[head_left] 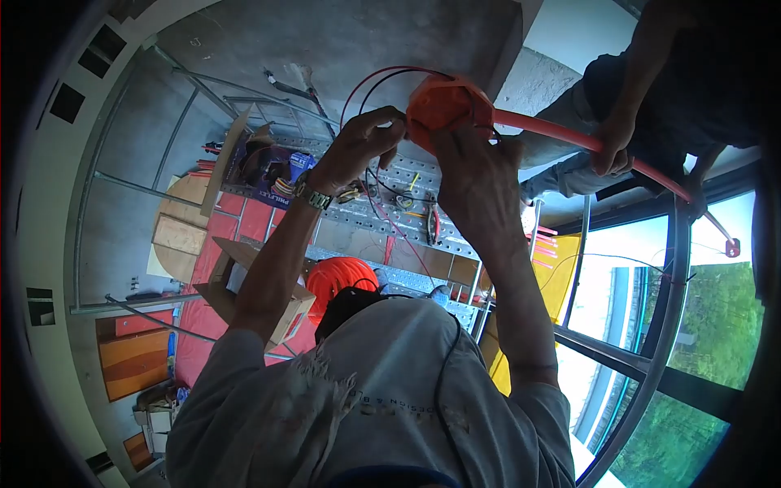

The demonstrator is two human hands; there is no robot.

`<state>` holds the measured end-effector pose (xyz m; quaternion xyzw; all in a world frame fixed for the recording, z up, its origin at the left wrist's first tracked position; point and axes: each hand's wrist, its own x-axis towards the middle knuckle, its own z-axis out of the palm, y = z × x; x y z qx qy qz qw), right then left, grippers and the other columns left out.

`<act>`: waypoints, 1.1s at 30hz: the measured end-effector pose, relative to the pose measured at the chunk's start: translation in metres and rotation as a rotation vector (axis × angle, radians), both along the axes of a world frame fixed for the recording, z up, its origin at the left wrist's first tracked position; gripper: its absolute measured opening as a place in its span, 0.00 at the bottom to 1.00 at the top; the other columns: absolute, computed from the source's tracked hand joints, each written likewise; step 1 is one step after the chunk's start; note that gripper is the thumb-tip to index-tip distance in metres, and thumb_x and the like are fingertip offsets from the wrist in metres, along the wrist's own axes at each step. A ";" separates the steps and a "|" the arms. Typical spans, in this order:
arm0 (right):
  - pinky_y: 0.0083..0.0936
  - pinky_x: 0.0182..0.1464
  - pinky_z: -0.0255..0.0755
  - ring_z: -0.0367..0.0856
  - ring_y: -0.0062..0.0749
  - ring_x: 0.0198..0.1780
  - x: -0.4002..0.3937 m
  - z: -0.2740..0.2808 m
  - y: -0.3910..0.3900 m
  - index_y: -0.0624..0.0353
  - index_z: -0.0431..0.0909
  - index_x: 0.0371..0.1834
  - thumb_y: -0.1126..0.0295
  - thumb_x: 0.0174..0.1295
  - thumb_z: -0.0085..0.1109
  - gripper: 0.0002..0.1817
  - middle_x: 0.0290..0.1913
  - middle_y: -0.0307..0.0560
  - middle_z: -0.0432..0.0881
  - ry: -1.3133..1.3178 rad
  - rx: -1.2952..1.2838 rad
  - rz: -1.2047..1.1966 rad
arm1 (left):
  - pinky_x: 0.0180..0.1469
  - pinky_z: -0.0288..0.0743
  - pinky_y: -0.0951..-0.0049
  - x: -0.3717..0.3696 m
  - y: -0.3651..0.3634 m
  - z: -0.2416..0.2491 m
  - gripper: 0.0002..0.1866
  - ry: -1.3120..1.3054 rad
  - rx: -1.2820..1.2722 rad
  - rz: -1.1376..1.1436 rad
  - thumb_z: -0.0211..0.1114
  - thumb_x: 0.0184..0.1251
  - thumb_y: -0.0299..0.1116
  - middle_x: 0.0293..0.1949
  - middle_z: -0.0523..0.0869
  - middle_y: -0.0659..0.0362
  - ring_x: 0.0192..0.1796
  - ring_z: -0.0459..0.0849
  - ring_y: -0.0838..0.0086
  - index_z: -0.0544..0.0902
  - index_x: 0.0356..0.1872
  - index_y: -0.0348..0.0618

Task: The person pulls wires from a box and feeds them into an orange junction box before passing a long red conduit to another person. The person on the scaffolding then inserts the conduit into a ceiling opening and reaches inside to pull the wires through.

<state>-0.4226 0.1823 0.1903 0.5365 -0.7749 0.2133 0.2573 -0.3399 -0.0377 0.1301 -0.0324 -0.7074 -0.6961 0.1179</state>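
Note:
An orange octagonal junction box [440, 90] is up in front of me, its open face toward me. My left hand [362, 150] is at its left edge, fingers curled and pinched; what they hold is hidden. Over the front of the box lies my right hand [480, 187], its bent fingers reaching into the opening, where their tips are hidden. Red and black wires [355, 94] loop from the top of the box past my left hand. A thin red wire [404, 237] hangs below. From the right side of the box runs an orange conduit pipe [543, 127].
Another person's hand [614, 145] grips the pipe at right. Below are a perforated metal scaffold platform [399, 175], pliers [433, 222], an orange hard hat or coil [340, 281], an open cardboard box [297, 315] and a blue printed box [277, 185]. Window frames [671, 276] stand at right.

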 end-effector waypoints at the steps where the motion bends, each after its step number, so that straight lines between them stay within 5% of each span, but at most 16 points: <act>1: 0.44 0.49 0.63 0.83 0.40 0.40 -0.001 0.000 0.000 0.52 0.80 0.47 0.78 0.56 0.63 0.15 0.39 0.43 0.79 0.007 -0.017 0.034 | 0.32 0.65 0.76 0.000 0.000 0.001 0.13 0.000 -0.002 -0.006 0.64 0.82 0.41 0.31 0.77 0.67 0.28 0.68 0.84 0.80 0.48 0.41; 6: 0.45 0.49 0.64 0.84 0.42 0.38 0.001 0.003 -0.018 0.53 0.78 0.47 0.79 0.58 0.62 0.14 0.40 0.45 0.82 -0.061 0.032 -0.025 | 0.34 0.65 0.78 -0.009 0.003 -0.007 0.13 0.020 -0.270 0.046 0.58 0.86 0.40 0.32 0.75 0.68 0.31 0.68 0.85 0.81 0.48 0.40; 11: 0.50 0.56 0.66 0.87 0.46 0.46 -0.007 -0.014 -0.025 0.51 0.77 0.54 0.73 0.62 0.66 0.17 0.47 0.48 0.86 -0.120 -0.049 0.050 | 0.29 0.59 0.79 -0.001 0.003 -0.020 0.15 -0.019 -0.244 0.151 0.56 0.87 0.41 0.28 0.69 0.70 0.26 0.62 0.87 0.81 0.56 0.40; 13: 0.58 0.68 0.60 0.86 0.44 0.59 -0.007 -0.011 -0.004 0.49 0.76 0.68 0.58 0.59 0.76 0.33 0.60 0.50 0.83 -0.205 -0.041 0.173 | 0.25 0.54 0.82 -0.004 0.002 -0.031 0.17 -0.030 -0.164 0.194 0.56 0.88 0.43 0.25 0.65 0.73 0.23 0.59 0.89 0.81 0.59 0.41; 14: 0.58 0.68 0.60 0.86 0.44 0.59 -0.010 -0.009 0.009 0.49 0.76 0.68 0.58 0.59 0.76 0.33 0.60 0.50 0.83 -0.203 -0.038 0.182 | 0.25 0.54 0.81 -0.009 0.004 -0.034 0.17 0.024 -0.184 0.229 0.55 0.88 0.42 0.25 0.65 0.73 0.23 0.58 0.89 0.80 0.62 0.40; 16: 0.65 0.75 0.52 0.70 0.51 0.77 -0.027 -0.003 0.036 0.39 0.72 0.76 0.42 0.53 0.78 0.46 0.74 0.54 0.73 -0.058 0.065 0.155 | 0.25 0.53 0.81 -0.008 0.002 -0.029 0.18 0.080 -0.206 0.275 0.55 0.89 0.42 0.25 0.64 0.73 0.23 0.58 0.89 0.80 0.65 0.40; 18: 0.69 0.80 0.40 0.65 0.47 0.81 -0.047 0.005 0.044 0.29 0.70 0.78 0.37 0.50 0.75 0.49 0.79 0.54 0.66 0.006 0.006 0.055 | 0.28 0.59 0.78 -0.002 0.006 -0.021 0.18 -0.067 -0.139 0.242 0.54 0.88 0.38 0.27 0.71 0.69 0.26 0.61 0.86 0.81 0.66 0.39; 20: 0.69 0.78 0.48 0.65 0.52 0.81 -0.060 0.008 0.046 0.30 0.76 0.73 0.35 0.52 0.71 0.42 0.80 0.54 0.64 0.058 0.070 0.021 | 0.28 0.59 0.78 0.000 0.007 -0.022 0.18 -0.065 -0.150 0.245 0.54 0.88 0.37 0.28 0.72 0.70 0.25 0.60 0.87 0.81 0.67 0.40; 23: 0.61 0.77 0.57 0.66 0.54 0.78 -0.060 0.008 0.041 0.41 0.90 0.49 0.40 0.59 0.71 0.23 0.80 0.57 0.63 0.041 0.168 0.254 | 0.26 0.56 0.80 -0.003 0.009 -0.023 0.18 -0.012 -0.179 0.250 0.54 0.89 0.39 0.28 0.69 0.71 0.25 0.59 0.89 0.81 0.65 0.40; 25: 0.59 0.75 0.58 0.68 0.51 0.77 -0.066 0.009 0.041 0.41 0.91 0.47 0.40 0.60 0.70 0.22 0.79 0.57 0.64 0.005 0.167 0.292 | 0.25 0.53 0.81 -0.001 0.009 -0.023 0.18 0.032 -0.194 0.262 0.54 0.89 0.42 0.27 0.65 0.72 0.25 0.58 0.90 0.81 0.63 0.40; 27: 0.58 0.74 0.59 0.69 0.48 0.76 -0.072 0.009 0.040 0.41 0.92 0.44 0.40 0.61 0.69 0.21 0.78 0.57 0.65 -0.025 0.162 0.329 | 0.38 0.72 0.74 -0.001 0.005 -0.020 0.15 0.023 -0.353 0.311 0.56 0.87 0.38 0.36 0.86 0.60 0.31 0.75 0.79 0.85 0.56 0.38; 33: 0.53 0.58 0.69 0.78 0.44 0.68 -0.068 0.002 0.029 0.47 0.89 0.33 0.46 0.53 0.79 0.18 0.73 0.51 0.73 -0.064 0.060 0.288 | 0.45 0.74 0.71 0.012 -0.016 -0.028 0.17 0.087 -0.515 0.332 0.54 0.87 0.41 0.36 0.86 0.57 0.36 0.79 0.73 0.82 0.45 0.37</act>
